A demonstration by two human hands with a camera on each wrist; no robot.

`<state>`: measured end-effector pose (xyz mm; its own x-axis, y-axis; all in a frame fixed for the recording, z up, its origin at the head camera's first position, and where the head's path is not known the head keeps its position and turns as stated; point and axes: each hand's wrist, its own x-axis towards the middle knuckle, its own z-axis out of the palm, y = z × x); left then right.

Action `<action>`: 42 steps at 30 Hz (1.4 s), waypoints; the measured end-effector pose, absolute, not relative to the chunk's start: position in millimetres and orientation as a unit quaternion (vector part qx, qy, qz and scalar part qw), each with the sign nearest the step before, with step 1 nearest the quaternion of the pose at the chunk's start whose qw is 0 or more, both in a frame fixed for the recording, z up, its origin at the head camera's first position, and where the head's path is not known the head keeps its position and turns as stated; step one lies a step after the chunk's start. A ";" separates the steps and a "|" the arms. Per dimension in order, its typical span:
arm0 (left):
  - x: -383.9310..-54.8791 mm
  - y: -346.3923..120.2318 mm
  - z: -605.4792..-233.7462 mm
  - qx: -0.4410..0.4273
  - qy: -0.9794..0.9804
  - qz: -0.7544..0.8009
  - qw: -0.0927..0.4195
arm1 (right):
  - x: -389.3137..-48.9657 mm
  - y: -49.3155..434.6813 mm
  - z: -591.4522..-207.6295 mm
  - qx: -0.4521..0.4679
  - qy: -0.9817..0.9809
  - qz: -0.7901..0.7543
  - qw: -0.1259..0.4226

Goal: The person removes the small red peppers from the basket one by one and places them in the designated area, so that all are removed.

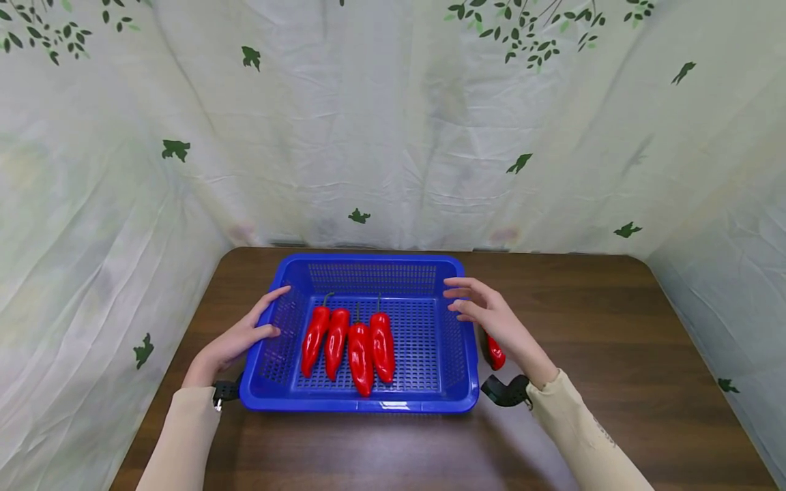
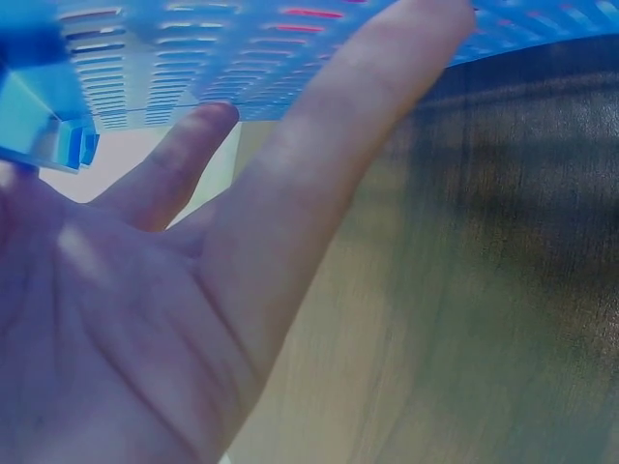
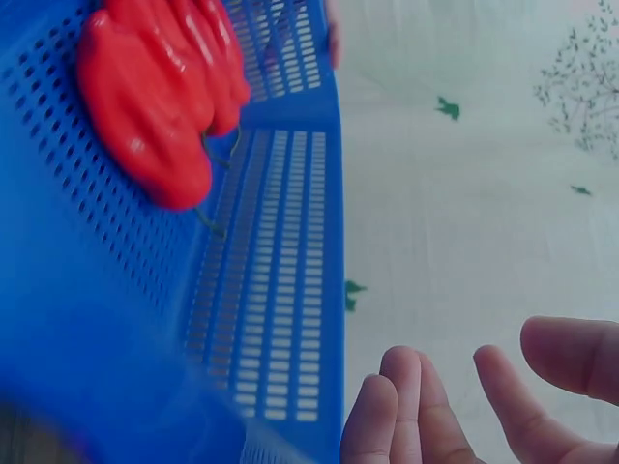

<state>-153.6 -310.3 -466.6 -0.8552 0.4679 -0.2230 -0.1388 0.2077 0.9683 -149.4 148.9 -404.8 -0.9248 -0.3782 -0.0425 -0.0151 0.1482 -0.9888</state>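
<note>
A blue plastic basket (image 1: 417, 406) with slotted walls stands on the table. Inside, several glossy red chili peppers (image 1: 382, 348) with green stems lie side by side, left of its middle. At the basket's left rim is my left hand (image 1: 236, 341), index finger and thumb extended apart. The left wrist view shows this palm (image 2: 106, 329) beside the basket's slotted underside or wall. Over the right rim, my right hand (image 1: 488, 310) has its fingers loosely bent and spread from the thumb, with nothing between them. In the right wrist view its fingertips (image 3: 401, 372) appear beside the basket's edge.
Another red pepper (image 1: 495, 353) lies on the wooden table (image 1: 583, 320) to the right of the basket, partly hidden by my right arm. A pale curtain with green leaf prints (image 1: 393, 136) hangs behind the table and at both sides.
</note>
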 end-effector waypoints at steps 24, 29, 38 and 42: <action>-153.1 -310.0 -468.9 0.106 0.739 0.622 0.236 | -163.7 103.2 -418.0 -0.148 0.733 -0.631 0.208; -152.9 -309.3 -468.9 0.107 0.741 0.621 0.232 | -165.3 93.8 -422.6 -0.151 0.732 -0.623 0.231; -152.1 -308.5 -469.2 0.106 0.746 0.618 0.224 | -166.2 79.3 -429.5 -0.137 0.735 -0.619 0.242; -151.7 -308.5 -469.5 0.108 0.741 0.622 0.227 | -167.0 73.1 -432.9 -0.136 0.731 -0.621 0.249</action>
